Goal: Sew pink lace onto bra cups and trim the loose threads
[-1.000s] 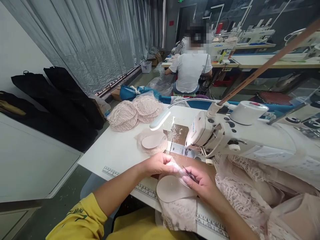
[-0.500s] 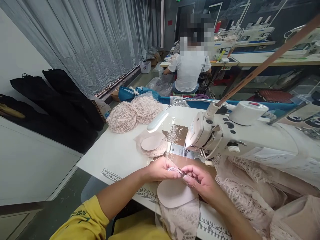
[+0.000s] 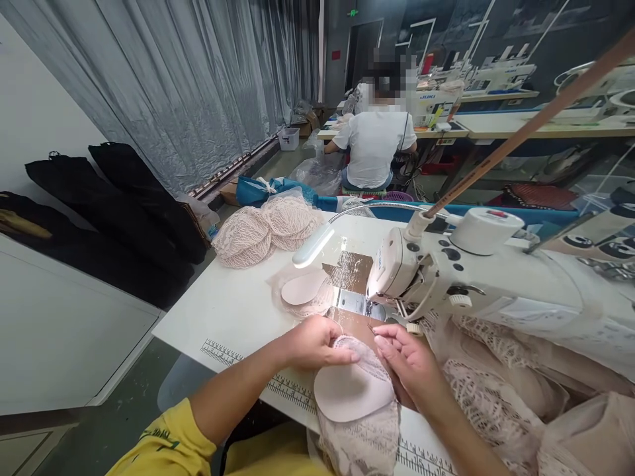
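A beige bra cup pad (image 3: 347, 393) lies on pink lace fabric (image 3: 364, 436) at the near edge of the white sewing table (image 3: 238, 311). My left hand (image 3: 315, 342) is closed, its fingers pinching the lace edge above the pad. My right hand (image 3: 407, 360) is curled on the lace at the pad's right side, with the tip of a thin dark tool (image 3: 372, 325) showing above its fingers. Just behind both hands stands the white sewing machine (image 3: 461, 271), its needle area close to my right fingers.
Another pad on lace (image 3: 303, 291) lies left of the machine under a lamp (image 3: 313, 246). A stack of lace cups (image 3: 265, 228) sits at the table's far left. Loose lace (image 3: 516, 390) is heaped on the right. A person in white (image 3: 376, 145) sits ahead. Black bags (image 3: 114, 198) lie left.
Both hands with the pad and lace moved slightly forward toward the machine. The lace now lies spread over the pad's top edge, and my right hand has turned palm down.
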Demonstrator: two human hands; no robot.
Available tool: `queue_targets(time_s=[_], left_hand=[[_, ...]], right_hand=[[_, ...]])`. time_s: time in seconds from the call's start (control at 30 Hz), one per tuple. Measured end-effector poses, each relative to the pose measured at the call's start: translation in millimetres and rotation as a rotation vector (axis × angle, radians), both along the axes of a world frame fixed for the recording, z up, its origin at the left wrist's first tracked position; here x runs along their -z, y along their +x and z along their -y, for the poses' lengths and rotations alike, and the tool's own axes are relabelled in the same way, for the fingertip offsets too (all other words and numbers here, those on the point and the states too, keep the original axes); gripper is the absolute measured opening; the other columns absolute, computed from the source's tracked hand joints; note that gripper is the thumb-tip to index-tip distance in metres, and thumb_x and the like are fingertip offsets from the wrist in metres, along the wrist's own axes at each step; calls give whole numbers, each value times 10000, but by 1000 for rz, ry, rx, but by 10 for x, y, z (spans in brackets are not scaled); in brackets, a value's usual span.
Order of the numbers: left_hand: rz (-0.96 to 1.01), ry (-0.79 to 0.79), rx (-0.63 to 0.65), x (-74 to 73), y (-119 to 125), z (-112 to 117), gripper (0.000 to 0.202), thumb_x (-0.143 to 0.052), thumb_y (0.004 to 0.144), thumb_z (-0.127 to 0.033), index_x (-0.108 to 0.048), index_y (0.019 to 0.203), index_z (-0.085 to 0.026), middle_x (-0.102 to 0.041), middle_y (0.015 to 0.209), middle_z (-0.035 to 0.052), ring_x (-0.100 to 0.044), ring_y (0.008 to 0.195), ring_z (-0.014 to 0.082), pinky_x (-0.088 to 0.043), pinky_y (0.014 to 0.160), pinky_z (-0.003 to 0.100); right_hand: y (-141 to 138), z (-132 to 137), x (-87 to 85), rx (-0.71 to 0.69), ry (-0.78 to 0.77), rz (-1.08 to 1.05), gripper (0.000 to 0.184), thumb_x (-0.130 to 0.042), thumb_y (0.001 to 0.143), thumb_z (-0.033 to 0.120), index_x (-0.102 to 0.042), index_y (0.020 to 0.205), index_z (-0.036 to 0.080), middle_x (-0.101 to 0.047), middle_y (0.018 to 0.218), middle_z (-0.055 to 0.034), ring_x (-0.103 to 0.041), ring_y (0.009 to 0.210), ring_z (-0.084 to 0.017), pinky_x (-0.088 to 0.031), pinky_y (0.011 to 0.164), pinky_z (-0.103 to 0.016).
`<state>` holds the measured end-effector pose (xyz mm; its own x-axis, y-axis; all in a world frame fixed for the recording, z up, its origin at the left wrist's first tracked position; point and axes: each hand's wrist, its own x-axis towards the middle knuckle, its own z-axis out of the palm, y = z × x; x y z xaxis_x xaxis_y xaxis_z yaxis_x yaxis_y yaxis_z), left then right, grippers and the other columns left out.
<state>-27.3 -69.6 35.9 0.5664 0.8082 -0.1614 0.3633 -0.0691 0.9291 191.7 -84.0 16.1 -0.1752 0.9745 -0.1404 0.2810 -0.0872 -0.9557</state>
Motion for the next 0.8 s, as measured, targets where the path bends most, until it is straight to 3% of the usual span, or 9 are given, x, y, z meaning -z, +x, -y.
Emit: queue_targets(time_s=[0.1, 0.17, 0.23, 0.33, 0.43, 0.53, 0.63, 0.73, 0.8], left_hand=[[-246, 335, -142, -179, -156, -106, 338, -604, 826, -453, -654, 695, -145, -555, 619, 12, -500, 616, 131, -366, 590, 230], [-308, 403, -279, -246, -255, -282, 259, -561, 850, -398, -677, 850, -166, -630, 791, 48, -569, 778, 179, -410, 681, 241], [-354, 351, -387, -248, -339, -504, 317, -623, 783, -358, -649, 1045, -181, -633, 1039, 85, -559, 1011, 243, -430, 792, 263], [-373, 234, -402, -151, -426, -765, 453, -714, 635, -266, -638, 1068, -159, -630, 1085, 103, -551, 1067, 294, -441, 830, 293], [-311, 100, -323, -19, -459, -809, 317, -700, 608, -227, -674, 906, -124, -677, 905, 81, -623, 895, 279, -471, 734, 293], [-154, -22, -209, 63, -451, -703, 230, -649, 694, -266, -681, 864, -114, -688, 832, 51, -642, 801, 226, -480, 672, 261], [-1, -96, -129, 77, -420, -596, 229, -642, 742, -310, -680, 832, -103, -681, 808, 42, -632, 763, 186, -477, 641, 235], [90, -144, -68, 64, -387, -541, 255, -681, 729, -345, -671, 749, -91, -658, 742, 39, -609, 703, 165, -464, 599, 227], [128, -160, -35, 63, -378, -523, 263, -690, 724, -353, -674, 754, -93, -642, 717, 27, -595, 683, 153, -460, 600, 226]], right_hand=[[-3, 55, 28, 54, 178, 193, 360, -584, 806, 500, -609, 1063, 248, -672, 1030, -84, -623, 902, -260, -498, 763, -383], [-48, 82, 27, -156, 347, 330, 315, -552, 829, 348, -608, 1132, 283, -660, 1092, -78, -627, 837, -239, -495, 701, -361], [-107, 96, 15, -462, 503, 439, 364, -497, 794, 184, -624, 1118, 288, -643, 1140, -75, -623, 762, -207, -476, 634, -324], [-124, 93, -6, -688, 581, 604, 346, -467, 650, 57, -647, 867, 257, -657, 1105, -47, -615, 748, -191, -443, 608, -291], [7, 74, -31, -600, 461, 695, 221, -455, 598, 38, -547, 638, 235, -679, 818, -26, -592, 676, -187, -430, 577, -284], [156, 36, -88, -498, 323, 656, 169, -472, 698, 115, -502, 585, 238, -612, 634, -16, -565, 603, -192, -432, 552, -301], [148, -51, -151, -331, 194, 421, 167, -478, 831, 309, -630, 828, 242, -687, 878, -54, -630, 825, -239, -497, 731, -361], [-21, -175, -144, -153, 46, 224, 463, -598, 772, 473, -600, 1163, 224, -626, 1214, -114, -567, 1123, -290, -437, 956, -445], [-151, -241, -102, -141, -4, 141, 557, -649, 729, 492, -591, 1198, 198, -632, 1201, -129, -569, 1126, -297, -434, 964, -452]])
